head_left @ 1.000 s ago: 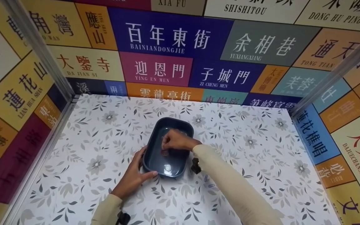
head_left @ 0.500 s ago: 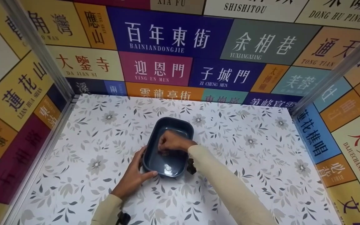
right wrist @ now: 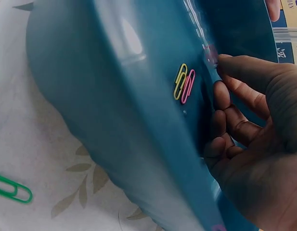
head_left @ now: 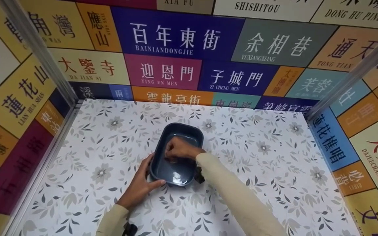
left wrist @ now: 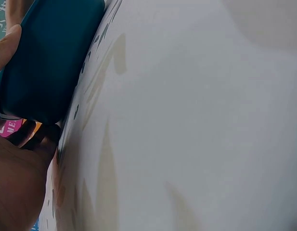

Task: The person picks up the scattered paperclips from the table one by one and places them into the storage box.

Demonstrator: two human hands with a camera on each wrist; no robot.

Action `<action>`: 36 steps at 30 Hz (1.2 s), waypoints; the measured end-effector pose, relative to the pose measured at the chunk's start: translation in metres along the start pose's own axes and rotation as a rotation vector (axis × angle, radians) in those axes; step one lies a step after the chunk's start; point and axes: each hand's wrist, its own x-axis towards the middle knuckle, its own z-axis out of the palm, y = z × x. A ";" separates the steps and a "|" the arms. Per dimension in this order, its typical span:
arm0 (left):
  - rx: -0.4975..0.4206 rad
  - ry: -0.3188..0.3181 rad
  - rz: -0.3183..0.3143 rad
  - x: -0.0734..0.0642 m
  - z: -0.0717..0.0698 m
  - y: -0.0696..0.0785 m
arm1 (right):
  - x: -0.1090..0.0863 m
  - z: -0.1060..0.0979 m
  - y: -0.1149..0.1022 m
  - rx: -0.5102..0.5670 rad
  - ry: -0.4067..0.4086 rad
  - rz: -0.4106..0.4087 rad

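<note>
Grey flowers [head_left: 101, 172] patterned the tabletop [head_left: 258, 190], a blue tub [head_left: 185, 129] near its middle. The left hand [head_left: 138, 184] gripped the tub, thumb at seven o'clock, fingers at nine. Inside, the right hand [head_left: 180, 148] had fingers curled together; whether they pinched anything, I couldn't tell. At their ten o'clock in the right-wrist view lay a yellow clip [right wrist: 176, 91] and pink clip [right wrist: 186, 92], probably light, springy and slippery, best pinched by the outer wire.

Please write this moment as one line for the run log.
left grip: holds blue rectangular dish; right grip: inside dish, held item unclear; yellow paper clip, pink paper clip: inside dish; green paper clip: on floral tabletop
</note>
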 end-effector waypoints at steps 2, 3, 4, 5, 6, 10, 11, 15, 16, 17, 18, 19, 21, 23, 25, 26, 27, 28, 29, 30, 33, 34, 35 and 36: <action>0.000 -0.003 0.003 0.000 0.000 0.000 | 0.000 0.000 0.000 0.000 0.009 -0.019; 0.001 -0.006 0.008 0.000 0.000 0.000 | 0.000 0.000 0.000 -0.005 0.017 -0.034; 0.003 -0.007 0.014 0.000 -0.001 0.000 | 0.000 0.000 -0.001 -0.011 0.026 -0.047; 0.005 -0.009 0.020 -0.001 -0.001 0.000 | 0.000 0.000 -0.001 -0.015 0.033 -0.061; 0.006 -0.010 0.025 -0.001 -0.001 -0.001 | -0.001 -0.001 -0.002 -0.018 0.040 -0.072; 0.015 -0.012 0.031 0.000 -0.001 0.000 | -0.004 -0.003 -0.005 -0.035 0.054 -0.104; 0.013 -0.013 0.026 0.000 -0.001 0.000 | -0.005 -0.003 -0.006 -0.030 0.053 -0.109; -0.005 -0.013 0.015 0.001 -0.001 0.000 | -0.010 -0.004 -0.006 -0.029 0.052 -0.132; -0.010 -0.013 0.014 0.001 -0.001 -0.001 | -0.012 -0.004 -0.007 -0.023 0.052 -0.137; -0.013 -0.011 0.012 0.002 -0.001 -0.001 | -0.014 -0.004 -0.006 -0.021 0.055 -0.139; -0.014 -0.011 0.013 0.002 -0.001 -0.001 | -0.015 -0.004 -0.006 -0.023 0.058 -0.140; -0.013 -0.010 0.012 0.002 -0.001 -0.001 | -0.017 -0.004 -0.005 -0.031 0.064 -0.142; -0.011 -0.009 0.007 0.002 -0.001 -0.001 | -0.021 -0.004 -0.004 -0.045 0.073 -0.145; -0.005 -0.009 0.003 0.002 0.000 -0.001 | -0.025 -0.004 -0.003 -0.075 0.084 -0.151; -0.001 -0.012 -0.004 0.001 0.000 -0.001 | -0.031 -0.004 -0.003 -0.107 0.097 -0.159; 0.000 -0.013 -0.005 0.001 0.000 -0.001 | -0.033 -0.004 -0.003 -0.121 0.104 -0.166; 0.001 -0.013 -0.006 0.001 0.000 -0.001 | -0.036 -0.004 -0.003 -0.136 0.112 -0.176; 0.004 -0.013 -0.007 0.001 0.000 -0.001 | -0.039 -0.004 -0.003 -0.151 0.119 -0.184; 0.006 -0.014 -0.009 0.000 0.000 -0.001 | -0.041 -0.004 -0.003 -0.165 0.127 -0.193; 0.007 -0.012 -0.008 0.001 0.000 -0.001 | -0.044 -0.004 -0.003 -0.176 0.135 -0.202; 0.009 -0.009 -0.005 0.001 0.000 -0.001 | -0.052 -0.003 -0.003 -0.212 0.163 -0.239; 0.012 -0.009 -0.005 0.001 0.000 -0.001 | -0.055 -0.003 -0.003 -0.221 0.172 -0.250; 0.013 -0.009 -0.004 0.001 0.000 0.000 | -0.057 -0.003 -0.002 -0.228 0.182 -0.262; 0.013 -0.009 -0.002 0.001 0.000 0.000 | -0.060 -0.003 -0.002 -0.234 0.189 -0.269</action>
